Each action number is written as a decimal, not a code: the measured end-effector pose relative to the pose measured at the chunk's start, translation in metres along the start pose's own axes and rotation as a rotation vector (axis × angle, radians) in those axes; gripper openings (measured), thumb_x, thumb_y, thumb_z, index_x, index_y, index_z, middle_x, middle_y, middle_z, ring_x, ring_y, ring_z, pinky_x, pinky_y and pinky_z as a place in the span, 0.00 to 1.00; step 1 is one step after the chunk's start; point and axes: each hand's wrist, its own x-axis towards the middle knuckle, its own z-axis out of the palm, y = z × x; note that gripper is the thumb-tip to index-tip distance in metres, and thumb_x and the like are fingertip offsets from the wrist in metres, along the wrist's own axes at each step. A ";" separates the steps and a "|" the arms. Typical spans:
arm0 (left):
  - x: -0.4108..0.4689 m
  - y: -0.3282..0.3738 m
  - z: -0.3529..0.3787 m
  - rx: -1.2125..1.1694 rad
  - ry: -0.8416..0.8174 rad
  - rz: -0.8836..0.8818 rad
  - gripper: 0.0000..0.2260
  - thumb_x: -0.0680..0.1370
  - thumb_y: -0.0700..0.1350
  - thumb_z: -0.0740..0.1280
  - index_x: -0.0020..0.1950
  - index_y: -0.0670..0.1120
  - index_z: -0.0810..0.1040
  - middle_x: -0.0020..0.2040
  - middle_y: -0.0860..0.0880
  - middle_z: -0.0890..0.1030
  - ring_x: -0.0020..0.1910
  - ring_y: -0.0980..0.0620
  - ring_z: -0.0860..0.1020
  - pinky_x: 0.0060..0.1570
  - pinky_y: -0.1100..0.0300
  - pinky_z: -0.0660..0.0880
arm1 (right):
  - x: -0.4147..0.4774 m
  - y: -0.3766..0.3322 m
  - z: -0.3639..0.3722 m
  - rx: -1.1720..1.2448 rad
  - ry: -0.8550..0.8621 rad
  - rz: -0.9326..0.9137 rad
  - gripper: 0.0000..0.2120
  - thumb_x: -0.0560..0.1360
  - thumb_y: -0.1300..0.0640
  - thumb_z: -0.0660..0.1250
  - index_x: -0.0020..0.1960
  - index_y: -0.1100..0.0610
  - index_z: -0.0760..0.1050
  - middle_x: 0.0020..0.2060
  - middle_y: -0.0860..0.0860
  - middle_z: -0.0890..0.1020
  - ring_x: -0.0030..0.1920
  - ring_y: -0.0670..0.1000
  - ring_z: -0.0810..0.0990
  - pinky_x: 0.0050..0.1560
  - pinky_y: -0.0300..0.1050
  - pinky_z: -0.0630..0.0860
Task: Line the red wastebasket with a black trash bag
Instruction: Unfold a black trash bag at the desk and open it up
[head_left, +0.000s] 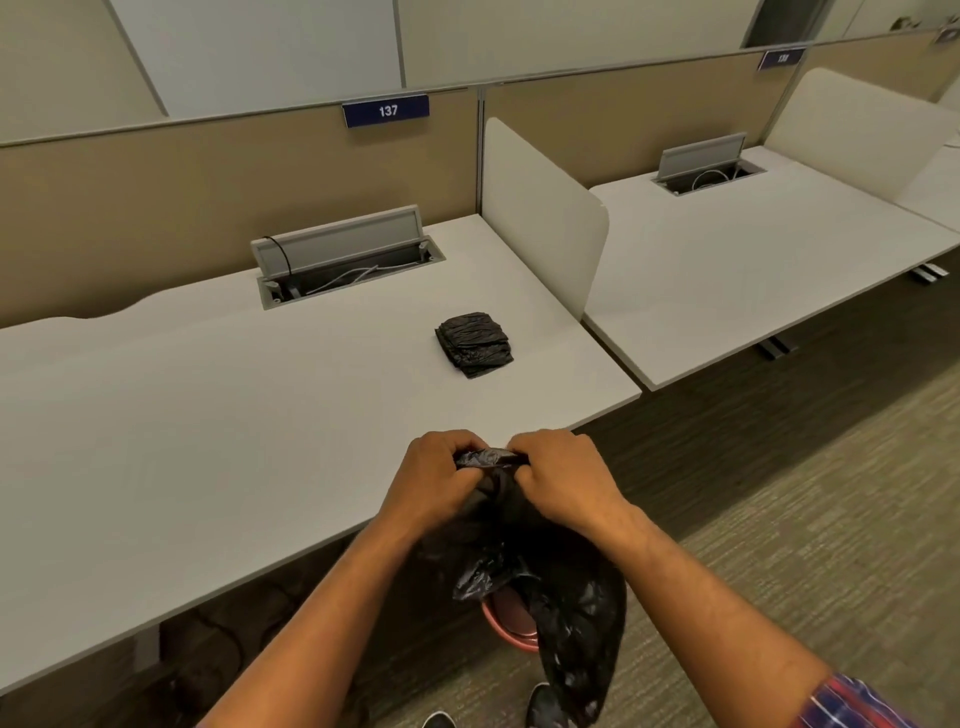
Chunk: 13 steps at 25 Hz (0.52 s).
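A black trash bag (566, 597) hangs crumpled from both of my hands in front of the desk's near edge. My left hand (434, 480) and my right hand (563, 478) pinch its top edge side by side, fingers closed on the plastic. Below the bag, on the carpet, stands the red wastebasket (501, 621); only part of its rim and inside shows, the rest is hidden behind the bag. A folded stack of black trash bags (474, 344) lies on the white desk, beyond my hands.
The white desk (208, 426) has an open cable hatch (353, 262) at the back and a white divider panel (540, 208) on its right. A second desk (753, 260) stands to the right. My shoes (540, 706) are on the carpet near the basket.
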 end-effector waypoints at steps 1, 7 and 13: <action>-0.002 -0.002 0.000 0.002 0.015 -0.037 0.06 0.74 0.49 0.75 0.50 0.54 0.87 0.45 0.57 0.86 0.46 0.54 0.84 0.47 0.57 0.81 | 0.000 -0.001 0.000 0.066 0.013 0.022 0.11 0.78 0.55 0.62 0.53 0.50 0.82 0.48 0.48 0.86 0.50 0.52 0.83 0.50 0.50 0.77; -0.009 -0.047 0.024 0.134 -0.234 -0.381 0.42 0.62 0.78 0.76 0.69 0.58 0.77 0.62 0.57 0.85 0.59 0.51 0.84 0.61 0.48 0.82 | 0.003 0.009 0.000 0.305 0.063 0.121 0.11 0.80 0.58 0.63 0.57 0.50 0.81 0.48 0.48 0.85 0.48 0.48 0.82 0.53 0.50 0.82; -0.025 -0.061 0.023 -0.151 -0.259 -0.580 0.07 0.77 0.48 0.77 0.44 0.45 0.87 0.46 0.45 0.89 0.44 0.50 0.86 0.44 0.51 0.83 | -0.002 0.046 -0.008 0.408 0.217 0.253 0.09 0.80 0.60 0.64 0.54 0.53 0.82 0.44 0.48 0.83 0.45 0.47 0.82 0.43 0.43 0.78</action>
